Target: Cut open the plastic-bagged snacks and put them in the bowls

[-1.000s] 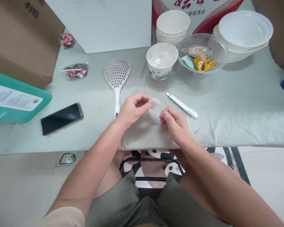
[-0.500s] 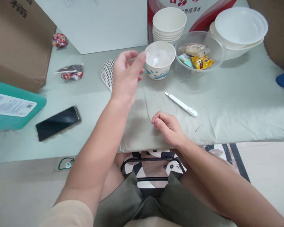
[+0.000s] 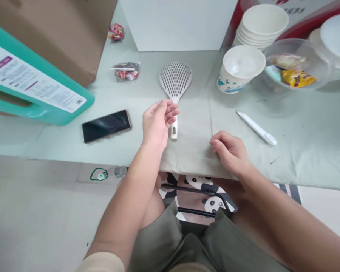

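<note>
Something glossy (image 3: 238,70) already sits in the paper cup (image 3: 232,84) beyond the loosely curled, seemingly empty right hand (image 3: 229,152); the skimmer (image 3: 176,80) lies ungrasped under the relaxed, empty left hand (image 3: 156,125).

Skimmer (image 3: 175,80) smooth plastic; phone screen (image 3: 105,126) glossy; cup (image 3: 232,80) paper; tablecloth (image 3: 198,121) wrinkled fabric

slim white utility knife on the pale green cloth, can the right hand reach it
Probably yes: the slim white utility knife lies close beside the right hand, and only pale green cloth shows between them.
</note>
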`<state>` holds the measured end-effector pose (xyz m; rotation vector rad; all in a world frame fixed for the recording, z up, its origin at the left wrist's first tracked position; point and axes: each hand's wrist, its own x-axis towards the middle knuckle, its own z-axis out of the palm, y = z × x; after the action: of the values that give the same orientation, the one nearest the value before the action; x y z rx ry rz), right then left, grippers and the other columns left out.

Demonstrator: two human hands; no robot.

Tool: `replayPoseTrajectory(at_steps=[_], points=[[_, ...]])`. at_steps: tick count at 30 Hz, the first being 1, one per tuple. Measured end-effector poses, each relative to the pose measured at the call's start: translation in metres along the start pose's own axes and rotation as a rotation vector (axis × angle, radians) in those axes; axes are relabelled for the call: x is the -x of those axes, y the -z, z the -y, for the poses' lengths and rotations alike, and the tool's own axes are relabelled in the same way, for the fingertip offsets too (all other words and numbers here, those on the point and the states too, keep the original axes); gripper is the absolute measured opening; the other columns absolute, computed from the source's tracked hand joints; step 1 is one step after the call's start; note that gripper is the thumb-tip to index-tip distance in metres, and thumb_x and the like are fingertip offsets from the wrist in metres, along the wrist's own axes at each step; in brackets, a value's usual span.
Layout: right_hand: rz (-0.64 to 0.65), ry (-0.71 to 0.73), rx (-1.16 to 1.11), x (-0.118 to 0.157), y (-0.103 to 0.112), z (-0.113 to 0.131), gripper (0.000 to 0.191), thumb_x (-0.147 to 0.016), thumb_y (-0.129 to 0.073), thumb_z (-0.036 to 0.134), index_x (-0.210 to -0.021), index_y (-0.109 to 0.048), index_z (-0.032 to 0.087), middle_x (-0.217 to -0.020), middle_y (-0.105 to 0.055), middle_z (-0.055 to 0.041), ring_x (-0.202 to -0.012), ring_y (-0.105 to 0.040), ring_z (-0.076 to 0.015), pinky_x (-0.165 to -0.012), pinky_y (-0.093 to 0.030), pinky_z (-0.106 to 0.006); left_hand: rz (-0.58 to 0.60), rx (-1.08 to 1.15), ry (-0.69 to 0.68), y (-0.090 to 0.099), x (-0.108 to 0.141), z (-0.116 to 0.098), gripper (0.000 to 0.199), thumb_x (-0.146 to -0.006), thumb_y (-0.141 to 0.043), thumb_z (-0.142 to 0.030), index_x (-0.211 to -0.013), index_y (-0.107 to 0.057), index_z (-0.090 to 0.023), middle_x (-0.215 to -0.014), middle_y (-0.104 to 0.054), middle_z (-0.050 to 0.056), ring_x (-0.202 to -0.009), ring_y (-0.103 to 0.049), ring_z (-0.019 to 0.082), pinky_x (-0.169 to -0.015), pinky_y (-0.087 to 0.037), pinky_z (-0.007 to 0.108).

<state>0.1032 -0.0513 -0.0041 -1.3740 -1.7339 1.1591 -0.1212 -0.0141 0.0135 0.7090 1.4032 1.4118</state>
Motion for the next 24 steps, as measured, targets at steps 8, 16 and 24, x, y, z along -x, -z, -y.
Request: replayPoseTrajectory(at_steps=[8, 16, 24], points=[[0.030, 0.097, 0.102, -0.059, -0.028, 0.033, 0.014, -0.087, -0.065, 0.035, -0.080, -0.063, 0.022, -0.064, -0.061, 0.0004, -0.058, -0.054, -0.0152, -0.057, -0.039, -0.030, -0.019, 0.084, 0.014, 0.040, -0.028, -0.001, 0.044, -0.092, -0.052, -0.066, -0.100, -0.057, -0.023, -0.107, -0.076, 0.009, -0.118, -0.072, 0.025, -0.088, -0.059, 0.032], [0.070, 0.395, 0.247, -0.209, -0.136, 0.079, 0.016, -0.083, -0.072, 0.017, -0.088, -0.059, 0.026, -0.087, -0.068, -0.0036, -0.077, -0.060, -0.0194, -0.084, -0.052, -0.039, -0.012, 0.227, -0.003, 0.084, -0.049, -0.007, 0.055, -0.097, -0.040, -0.070, -0.123, -0.058, -0.026, -0.136, -0.066, 0.009, -0.138, -0.062, 0.028, -0.095, -0.056, 0.036], [0.081, 0.408, 0.502, -0.261, -0.195, 0.098, 0.047, -0.084, -0.064, 0.004, -0.127, -0.057, 0.020, -0.146, -0.054, -0.0142, -0.129, -0.055, -0.0246, -0.112, -0.042, -0.040, -0.035, 0.356, -0.007, 0.099, -0.062, -0.007, 0.050, -0.105, -0.028, -0.055, -0.130, -0.060, -0.026, -0.144, -0.064, 0.007, -0.145, -0.057, 0.029, -0.100, -0.054, 0.042]])
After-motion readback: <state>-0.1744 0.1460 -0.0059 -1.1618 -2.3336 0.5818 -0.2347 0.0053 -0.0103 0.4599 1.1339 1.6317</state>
